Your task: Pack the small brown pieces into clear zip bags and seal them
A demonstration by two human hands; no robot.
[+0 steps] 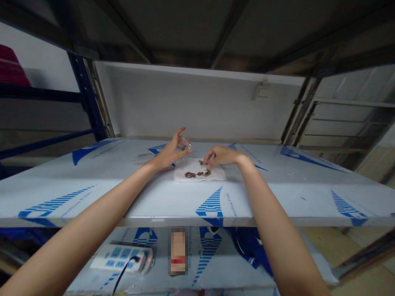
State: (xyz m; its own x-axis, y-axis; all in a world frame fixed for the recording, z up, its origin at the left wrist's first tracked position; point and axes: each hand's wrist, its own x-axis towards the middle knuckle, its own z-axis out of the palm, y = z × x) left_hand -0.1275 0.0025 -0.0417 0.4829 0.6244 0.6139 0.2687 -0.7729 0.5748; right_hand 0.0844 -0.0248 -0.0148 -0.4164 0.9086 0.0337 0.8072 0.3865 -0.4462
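Note:
My left hand (pixel 171 153) is wrapped round a small clear container (pixel 185 143), tilted above the left edge of a white sheet of paper or cloth (pixel 180 179). A few small dark bits show inside the container. Over the right part of the sheet, my right hand (pixel 222 156) bends down with thumb and fingertips pinched together. Whether a piece is between them is too small to tell. Close to those fingertips lies a small brownish metal piece (pixel 201 163). Several dark brown loop-shaped metal pieces (pixel 190 175) and some lighter bronze pieces (pixel 203 173) lie on the sheet.
The shelf (pixel 148 193) is covered in blue-printed protective film. A dark upper shelf (pixel 185 33) hangs overhead. Below are a white power strip (pixel 123 257) with a black cable, a blurred-out item (pixel 178 246) and blue fabric (pixel 251 244). Metal posts (pixel 95 96) flank the shelf.

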